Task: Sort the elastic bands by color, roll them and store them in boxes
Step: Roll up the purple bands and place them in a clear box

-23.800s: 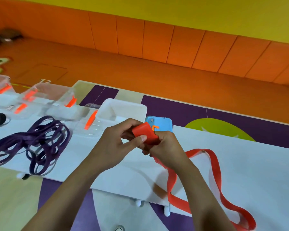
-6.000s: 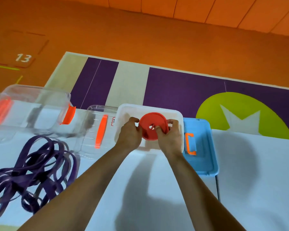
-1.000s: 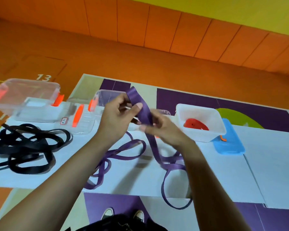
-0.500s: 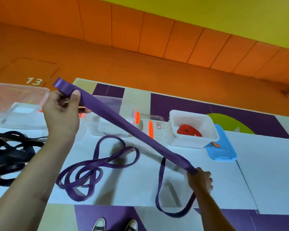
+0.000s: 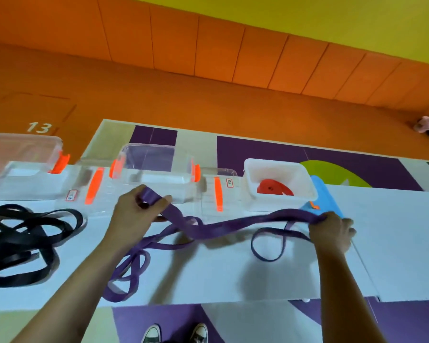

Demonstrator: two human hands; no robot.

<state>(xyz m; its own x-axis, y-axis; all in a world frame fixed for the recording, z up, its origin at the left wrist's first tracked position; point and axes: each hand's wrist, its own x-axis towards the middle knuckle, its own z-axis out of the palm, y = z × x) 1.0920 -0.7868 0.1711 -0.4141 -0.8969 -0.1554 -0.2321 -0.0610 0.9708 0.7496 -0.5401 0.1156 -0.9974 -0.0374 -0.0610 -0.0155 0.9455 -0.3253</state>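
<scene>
A purple band (image 5: 221, 227), held high a moment before, is now drawn out low across the counter (image 5: 394, 243), the grip of left hand (image 5: 136, 211) and right hand (image 5: 330, 227) clamped on it. Rolling is judged next, with the red roll (image 5: 274, 188) already boxed.

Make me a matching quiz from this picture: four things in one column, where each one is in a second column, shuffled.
1. purple band
2. red roll
3. black bands
4. blue lid

A. inside the white box
B. tangled heap at the table's left end
C. gripped by left hand and right hand
D. just right of that box

Pairs: 1-C, 2-A, 3-B, 4-D
</scene>
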